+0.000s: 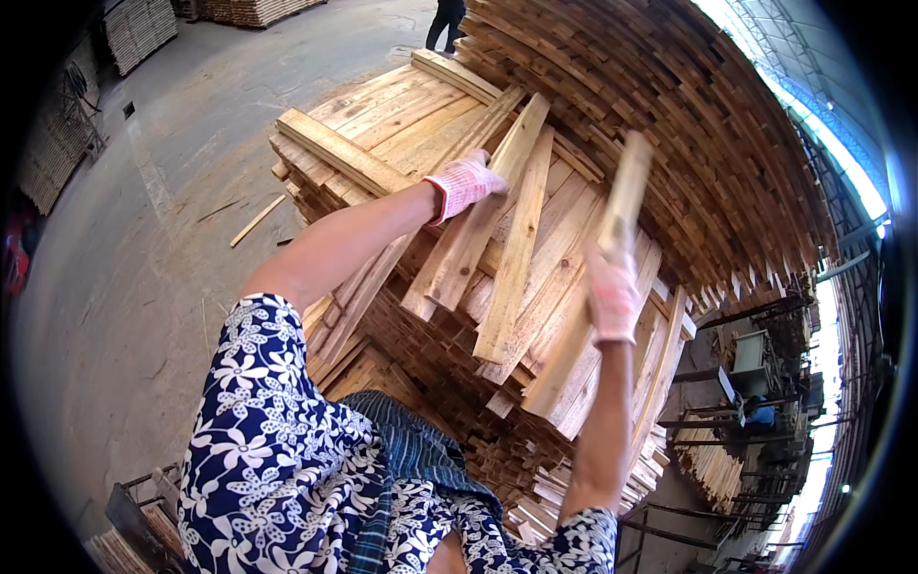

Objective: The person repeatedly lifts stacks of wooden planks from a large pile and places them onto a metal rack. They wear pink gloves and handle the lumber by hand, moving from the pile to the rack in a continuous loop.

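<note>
My left hand point(467, 184), in a pink and white work glove, is closed on the edge of a wooden plank point(468, 251) that slants over the stack. My right hand point(612, 295), gloved alike and blurred by motion, grips another plank point(626, 191). That plank's far end is raised and smeared, while its near end reaches toward me. Between my hands lies a loose plank point(519, 253), tilted across the others. Beneath them all is a layer of boards point(564, 249) on top of a wood stack. The fingertips of both hands are partly hidden.
A tall wall of stacked timber point(650, 115) rises behind the boards. A thick board point(339, 151) lies crosswise at the left. Wood strips point(256, 222) are on the concrete floor point(163, 287). A person's dark-clad legs point(446, 24) show at the back. Metal racks point(736, 430) stand at the right.
</note>
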The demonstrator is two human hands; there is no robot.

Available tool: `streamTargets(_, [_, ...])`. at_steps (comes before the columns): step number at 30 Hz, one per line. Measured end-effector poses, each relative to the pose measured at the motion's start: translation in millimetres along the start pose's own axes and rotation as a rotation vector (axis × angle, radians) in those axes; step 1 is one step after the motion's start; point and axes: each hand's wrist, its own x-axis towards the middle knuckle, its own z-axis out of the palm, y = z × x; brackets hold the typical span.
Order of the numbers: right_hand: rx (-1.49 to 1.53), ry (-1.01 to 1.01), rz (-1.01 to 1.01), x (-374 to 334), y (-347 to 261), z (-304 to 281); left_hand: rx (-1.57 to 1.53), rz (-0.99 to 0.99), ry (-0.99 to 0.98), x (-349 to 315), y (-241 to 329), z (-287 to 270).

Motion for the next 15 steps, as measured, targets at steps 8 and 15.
streamTargets(8, [-0.107, -0.142, 0.133, 54, -42, 84, 0.932, 0.269, -0.162, -4, 32, 33])
streamTargets(15, [0.145, 0.033, 0.107, -21, 52, -26, 0.800, 0.025, -0.047, -63, 81, 28])
